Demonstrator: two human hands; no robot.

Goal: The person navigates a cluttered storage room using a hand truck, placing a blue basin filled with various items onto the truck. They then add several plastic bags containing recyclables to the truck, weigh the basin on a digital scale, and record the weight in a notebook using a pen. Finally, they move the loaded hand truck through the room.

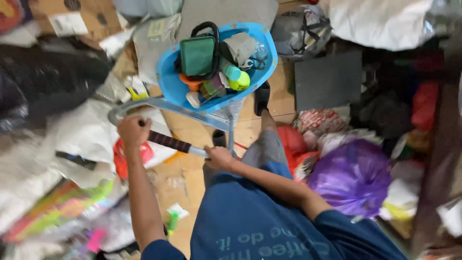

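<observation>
A person's left hand and right hand curled their fingers tight around the grey handlebar of a blue cart basket, steadying it over the wooden floor between heaped bags; a green case and bottles sat loose inside.

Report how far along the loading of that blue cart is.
Done: the blue cart basket already holds a green case, a yellow-green ball and small containers. In hand: left hand and right hand both grip the cart's handle bar. Left: bags and loose items lie all around, like the purple bag.
</observation>
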